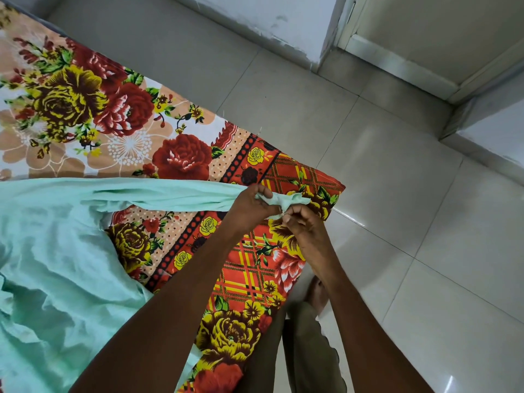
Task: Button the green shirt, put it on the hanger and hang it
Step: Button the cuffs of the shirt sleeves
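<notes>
Green shirt [51,251] runs off frame left; left hand [249,205] and right hand [304,231] both pinch its cuff, button perhaps hidden.

A bedroom in a home, seen from where I stand at the bed's corner. The bed is dressed in a floral bedsheet [119,109] printed with red and yellow roses and an orange checked border, of the kind used in households. The floor [397,194] is laid with large, glossy, pale tiles. A painted wall [255,21] meets it at a scuffed base where the paint is chipped, and a pale door frame [397,61] stands in the far corner. My bare foot [316,293] rests on the tiles beside the bed, which suits an indoor, domestic room.
</notes>
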